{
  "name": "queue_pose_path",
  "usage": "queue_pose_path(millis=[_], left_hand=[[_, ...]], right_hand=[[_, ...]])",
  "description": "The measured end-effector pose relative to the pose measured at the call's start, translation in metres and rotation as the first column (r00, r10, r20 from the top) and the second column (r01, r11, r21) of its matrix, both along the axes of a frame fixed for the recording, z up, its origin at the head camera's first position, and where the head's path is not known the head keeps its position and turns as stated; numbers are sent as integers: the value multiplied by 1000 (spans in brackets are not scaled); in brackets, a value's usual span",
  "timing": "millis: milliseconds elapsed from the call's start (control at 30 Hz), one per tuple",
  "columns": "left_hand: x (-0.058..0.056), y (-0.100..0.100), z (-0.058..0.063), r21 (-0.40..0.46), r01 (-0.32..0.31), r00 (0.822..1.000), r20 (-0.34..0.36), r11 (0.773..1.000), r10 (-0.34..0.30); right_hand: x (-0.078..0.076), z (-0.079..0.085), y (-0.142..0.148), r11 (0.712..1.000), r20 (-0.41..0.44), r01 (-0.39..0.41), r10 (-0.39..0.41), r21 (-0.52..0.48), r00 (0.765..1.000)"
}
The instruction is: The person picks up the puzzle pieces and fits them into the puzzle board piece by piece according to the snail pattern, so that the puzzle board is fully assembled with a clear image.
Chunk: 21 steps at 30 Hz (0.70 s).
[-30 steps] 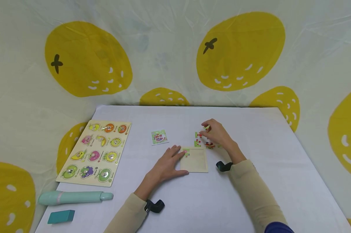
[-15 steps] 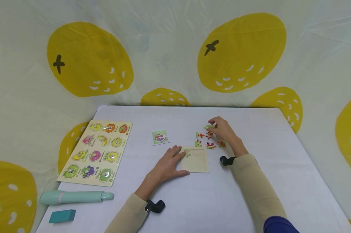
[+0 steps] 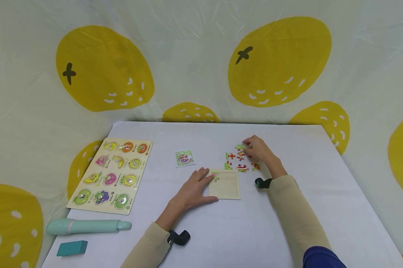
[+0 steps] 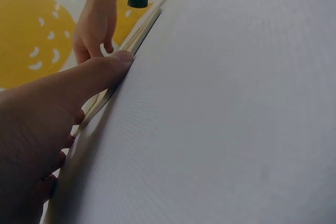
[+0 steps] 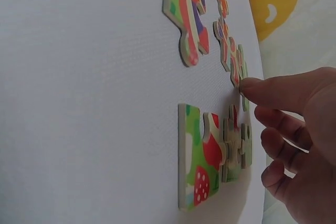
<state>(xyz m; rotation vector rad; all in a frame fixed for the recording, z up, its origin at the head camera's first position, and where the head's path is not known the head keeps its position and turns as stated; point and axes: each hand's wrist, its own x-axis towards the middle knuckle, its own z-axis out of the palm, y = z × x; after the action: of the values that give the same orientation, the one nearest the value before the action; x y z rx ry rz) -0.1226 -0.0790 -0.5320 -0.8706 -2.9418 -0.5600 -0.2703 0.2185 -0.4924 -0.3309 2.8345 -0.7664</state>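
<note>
- Tray of pale wood [image 3: 228, 190] right beside the left hand [image 3: 193, 190], whose fingers and thumb are spread, one fingertip at a corner, thumb by the near edge: probably steadying it.
- And there, by that fingertip, a green-and-pink piece [image 3: 217, 175] sits in the corner!
- Over to the right hand [image 3: 257, 149]: thumb up against a green-edged piece [image 5: 242, 59], pinching or only touching, can't tell from these views.
- Loose pieces [image 3: 242, 168] lie between that hand and the tray, face up and apart, seemingly so each picture shows.
- Lovely look: pale thick edges, knobs and notches, red-and-green print, a white-spotted red shape on the closest piece [image 5: 194, 150].
- Beyond the left hand, a green-bordered card [image 3: 184, 158], face up, perhaps for glancing at.
</note>
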Motion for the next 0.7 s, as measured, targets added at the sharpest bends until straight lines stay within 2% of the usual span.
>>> queue_pose_path(millis=[267, 567, 700], left_hand=[[-1, 1, 1, 7, 1, 1000, 8, 1000, -1], [-3, 0, 0, 15, 7, 1000, -7, 1000, -7], [-3, 0, -1, 8, 3, 1000, -9, 1000, -3]], right_hand=[[-5, -3, 1, 996, 6, -22, 21, 88, 1000], [-11, 2, -2, 999, 89, 43, -45, 26, 995], [-14, 1, -3, 998, 92, 58, -59, 6, 994]])
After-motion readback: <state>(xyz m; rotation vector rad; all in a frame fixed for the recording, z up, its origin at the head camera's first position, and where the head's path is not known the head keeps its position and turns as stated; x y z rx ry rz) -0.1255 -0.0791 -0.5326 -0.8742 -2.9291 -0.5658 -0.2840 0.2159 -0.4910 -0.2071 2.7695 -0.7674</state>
